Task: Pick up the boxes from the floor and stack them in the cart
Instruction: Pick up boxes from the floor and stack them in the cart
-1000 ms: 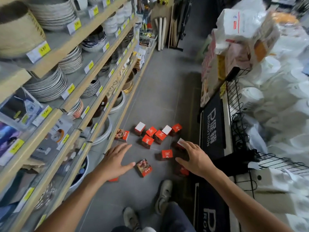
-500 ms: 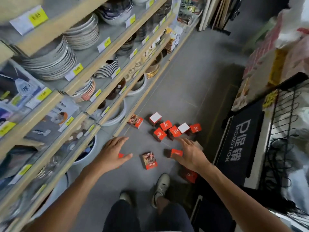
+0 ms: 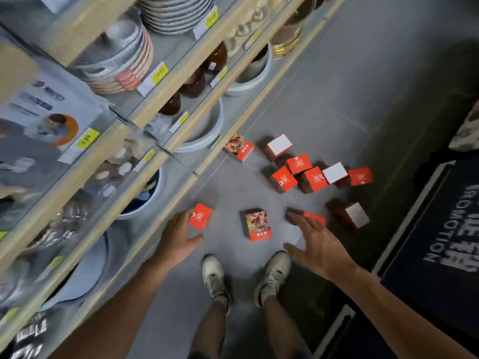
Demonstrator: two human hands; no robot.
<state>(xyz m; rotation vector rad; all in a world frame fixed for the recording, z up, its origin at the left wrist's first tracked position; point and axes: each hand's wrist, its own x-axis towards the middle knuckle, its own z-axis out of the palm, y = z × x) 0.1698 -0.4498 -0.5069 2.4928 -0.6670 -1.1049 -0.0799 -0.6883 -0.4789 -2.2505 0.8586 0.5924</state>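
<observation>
Your hands have dropped nearer the floor: your left hand [image 3: 178,235] now reaches the near-left box [image 3: 200,216], fingers spread, nothing gripped; your right hand [image 3: 315,244], open and empty, hovers over another box [image 3: 315,218]. Picking starts.

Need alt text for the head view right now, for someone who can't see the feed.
Both hands reach down toward small red boxes scattered on a grey floor: left hand at one red box, right hand open over another. Shelves of dishes stand left.

Red-orange boxes [image 3: 283,179] with white ends on grey floor [image 3: 337,86]; black mat [image 3: 445,229] with white lettering
</observation>
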